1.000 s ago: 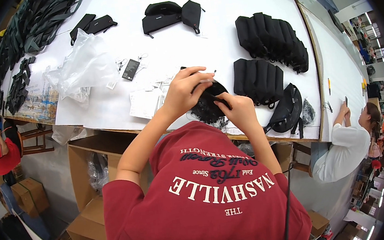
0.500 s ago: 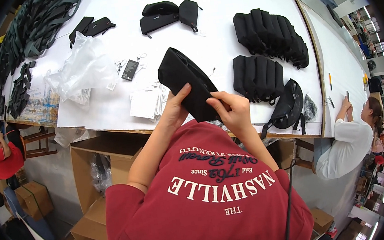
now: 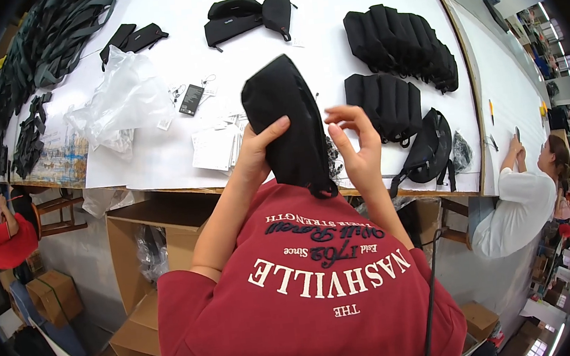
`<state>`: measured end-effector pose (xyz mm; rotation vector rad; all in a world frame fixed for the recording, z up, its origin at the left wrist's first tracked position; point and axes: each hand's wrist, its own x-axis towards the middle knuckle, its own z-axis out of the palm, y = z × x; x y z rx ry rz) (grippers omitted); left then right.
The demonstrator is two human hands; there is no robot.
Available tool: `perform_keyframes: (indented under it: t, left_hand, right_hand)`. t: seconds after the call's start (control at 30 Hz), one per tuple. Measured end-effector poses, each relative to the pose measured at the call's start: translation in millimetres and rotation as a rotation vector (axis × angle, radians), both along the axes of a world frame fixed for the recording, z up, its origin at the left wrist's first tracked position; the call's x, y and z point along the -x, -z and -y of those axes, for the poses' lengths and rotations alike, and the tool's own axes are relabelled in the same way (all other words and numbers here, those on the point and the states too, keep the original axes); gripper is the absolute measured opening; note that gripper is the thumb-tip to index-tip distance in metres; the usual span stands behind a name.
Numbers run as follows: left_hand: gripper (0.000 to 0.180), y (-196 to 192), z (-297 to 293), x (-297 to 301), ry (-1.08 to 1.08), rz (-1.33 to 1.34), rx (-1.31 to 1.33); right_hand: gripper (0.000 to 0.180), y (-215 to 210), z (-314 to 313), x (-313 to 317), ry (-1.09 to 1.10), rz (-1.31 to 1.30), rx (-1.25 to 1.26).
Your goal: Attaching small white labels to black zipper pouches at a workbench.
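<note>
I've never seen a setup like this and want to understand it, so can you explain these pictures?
There is no machine here, just a person's two bare hands. Every picture comes from one wide fisheye camera, the left of a pair worn on the person's head, looking down, so straight edges bend near the rim.

The left hand holds a long black fabric pouch. The right hand is beside it, thumb and fingers apart.

On the broad white table, toward the left, lie a heap of long dark straps, a crumpled clear plastic bag and a pile of white paper cards. Toward the right are two rows of plump black pouches and a rounded black bag.
</note>
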<state>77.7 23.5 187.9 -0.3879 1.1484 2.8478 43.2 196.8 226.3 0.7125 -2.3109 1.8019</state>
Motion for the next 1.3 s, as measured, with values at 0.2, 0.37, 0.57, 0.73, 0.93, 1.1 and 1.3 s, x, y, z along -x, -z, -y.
perform_keyframes:
  t: [0.2,0.37,0.57,0.73,0.93,1.1,1.3]
  left_hand:
    - [0.046,-2.6,-12.8,-1.8,0.105,-0.009,0.120]
    - [0.046,-8.0,-7.0,-2.1,0.194,-0.008,0.166]
    - [0.042,-8.1,-10.1,-2.0,0.243,-0.010,0.134]
    - [0.038,-10.0,-12.1,-2.6,0.259,0.114,-0.008]
    - [0.052,25.4,9.1,15.8,0.528,-0.055,-0.067]
    - [0.040,3.3,19.1,81.3,0.510,-0.363,0.147]
    - [0.022,-7.4,15.7,96.2,0.567,-0.379,0.248]
  right_hand:
    - [0.034,-16.9,6.9,17.8,-0.047,0.081,0.048]
    - [0.030,-14.8,6.8,23.6,0.120,-0.274,-0.240]
    - [0.019,-6.2,5.6,25.6,0.210,-0.442,-0.106]
    - [0.010,-6.2,9.3,18.5,0.199,-0.227,0.037]
    - [0.008,-9.0,5.0,16.2,0.135,0.107,0.200]
    - [0.011,-8.1,5.2,29.7,0.005,0.196,0.086]
    - [0.006,-23.7,4.7,30.2,0.058,-0.173,-0.167]
